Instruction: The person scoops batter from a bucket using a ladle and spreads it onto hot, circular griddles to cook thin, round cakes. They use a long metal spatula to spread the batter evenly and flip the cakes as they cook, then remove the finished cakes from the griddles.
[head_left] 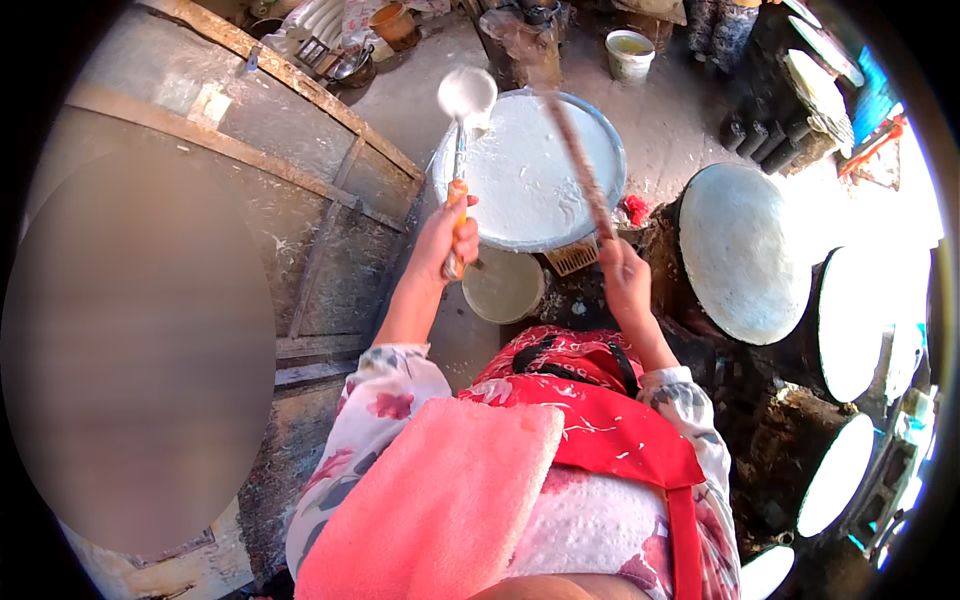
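Nearest me: pink towel (440,500) and red apron (625,430), both below the grips. Keep cloth out of the mix.

Left hand (452,232) has fingers wrapped round the orange handle of a ladle (460,150); the bowl points away from me, beyond the fist. Right hand (625,275) is closed round a brown stick (583,175), which slants up-left from the grip, far end blurred. Can't tell if either tool touches the liquid.

Small pale tub (503,287) sits between the hands, just below left grip; yellowish crate (572,258) left of right grip. Wide basin (620,165) of white liquid (530,185) lies just past both grips.

I'd keep the two tools apart, work slowly and hold the ladle inside the rim to limit drips.

Edges: wooden partition (275,150) hems the left elbow. Drum (745,255) with white top limits right of right grip. Best swing room, I judge, is over the basin. Far side: white bucket (630,57), past the rim.
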